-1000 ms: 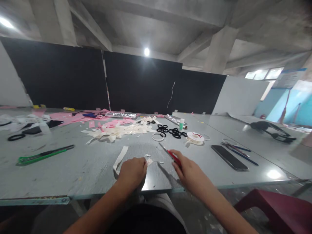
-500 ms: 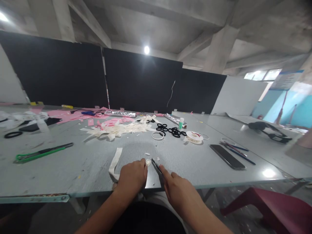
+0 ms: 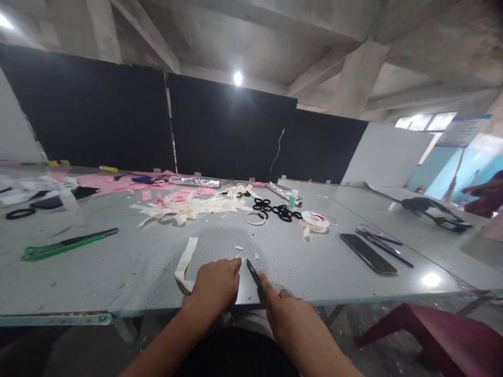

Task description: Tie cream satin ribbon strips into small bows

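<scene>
My left hand point(image 3: 218, 281) is closed at the table's front edge, its fingers pinching a pale fabric strip. A small whitish tip shows at the fingertips, and the rest of the strip point(image 3: 187, 257) curls out on the left side of the hand. My right hand point(image 3: 288, 309) grips a slim dark pointed tool point(image 3: 253, 271), probably a blade or scissors; its lower part is hidden in the fingers. The tool's tip points away from me, just right of the left fingertips. Small white scraps point(image 3: 239, 247) lie beyond the hands.
Cream strips point(image 3: 188, 209) are heaped mid-table, near black rings point(image 3: 283, 212) and a ribbon spool point(image 3: 314, 221). A phone point(image 3: 368, 254) and pens point(image 3: 387, 248) lie right; a green-edged long tool point(image 3: 70, 244) lies left. A red chair point(image 3: 428, 335) stands front right.
The whitish piece at my left fingertips shows less than before. The dark tool has shifted slightly right. Another person has come into view at the far right.
</scene>
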`<state>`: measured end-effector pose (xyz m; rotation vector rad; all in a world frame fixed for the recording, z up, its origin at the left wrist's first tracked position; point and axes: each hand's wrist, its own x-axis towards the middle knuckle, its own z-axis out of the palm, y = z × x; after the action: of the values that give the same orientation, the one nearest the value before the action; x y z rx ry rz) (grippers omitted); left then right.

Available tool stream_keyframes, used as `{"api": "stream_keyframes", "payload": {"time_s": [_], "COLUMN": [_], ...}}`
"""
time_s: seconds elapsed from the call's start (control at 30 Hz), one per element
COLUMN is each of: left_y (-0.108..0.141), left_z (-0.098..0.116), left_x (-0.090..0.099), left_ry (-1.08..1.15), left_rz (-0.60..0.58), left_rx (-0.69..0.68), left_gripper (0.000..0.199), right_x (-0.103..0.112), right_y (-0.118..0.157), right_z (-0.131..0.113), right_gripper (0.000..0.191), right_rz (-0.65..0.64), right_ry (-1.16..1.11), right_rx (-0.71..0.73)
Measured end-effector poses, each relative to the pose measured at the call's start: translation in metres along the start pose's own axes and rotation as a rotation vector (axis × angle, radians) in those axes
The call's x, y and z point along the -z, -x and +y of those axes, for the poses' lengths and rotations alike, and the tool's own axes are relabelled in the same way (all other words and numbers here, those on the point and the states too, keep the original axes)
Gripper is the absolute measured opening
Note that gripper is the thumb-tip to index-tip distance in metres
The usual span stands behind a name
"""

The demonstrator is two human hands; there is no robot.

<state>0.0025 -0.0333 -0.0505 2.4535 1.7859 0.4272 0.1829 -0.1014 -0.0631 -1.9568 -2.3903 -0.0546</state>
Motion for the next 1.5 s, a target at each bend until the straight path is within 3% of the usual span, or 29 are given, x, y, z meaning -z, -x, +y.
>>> {"api": "stream_keyframes", "payload": {"time_s": [0.2, 0.4, 0.5, 0.6, 0.73, 0.9, 1.2, 1.33, 1.4, 1.5], "left_y": [0.001, 0.003, 0.004, 0.003, -0.001, -0.005, 0.004, 0.0, -0.009, -0.034], "left_z": [0.001, -0.005, -0.01, -0.017, -0.025, -0.035, -0.055, -0.056, -0.051, -0.031], "left_x": [0.002, 0.005, 0.014, 0.024, 0.035, 0.044, 0.046, 0.05, 0.052, 0.054], "left_ry": [-0.037, 0.057, 0.138, 0.182, 0.252, 0.308, 0.265, 0.417, 0.559, 0.829], "left_rz": [0.014, 0.015, 0.009, -0.005, 0.024, 0.041, 0.123, 0.198, 0.228, 0.227], "left_rx": [-0.01, -0.019, -0.004, 0.027, 0.03, 0.021, 0.183, 0.115, 0.062, -0.042], "left_gripper": [0.043, 0.037, 0.038, 0.041, 0.04, 0.037, 0.032, 0.032, 0.034, 0.039], "right_x": [0.012, 0.069, 0.084, 0.069, 0.039, 0.026, 0.024, 0.022, 0.025, 0.041], "right_y": [0.01, 0.007, -0.013, -0.034, -0.05, -0.065, -0.068, -0.072, -0.08, -0.1], "right_z": [0.003, 0.039, 0.058, 0.059, 0.035, 0.018, 0.06, 0.087, 0.092, 0.081], "right_gripper": [0.067, 0.048, 0.044, 0.048, 0.046, 0.037, 0.037, 0.036, 0.04, 0.051], "right_rz": [0.057, 0.011, 0.102, 0.203, 0.171, 0.1, 0.1, 0.116, 0.184, 0.347], "right_ry": [-0.057, -0.106, -0.13, -0.111, -0.14, -0.186, 0.035, 0.109, 0.148, 0.024], "right_rx": [0.036, 0.109, 0.066, -0.022, 0.065, 0.09, -0.101, -0.239, -0.298, -0.217]}}
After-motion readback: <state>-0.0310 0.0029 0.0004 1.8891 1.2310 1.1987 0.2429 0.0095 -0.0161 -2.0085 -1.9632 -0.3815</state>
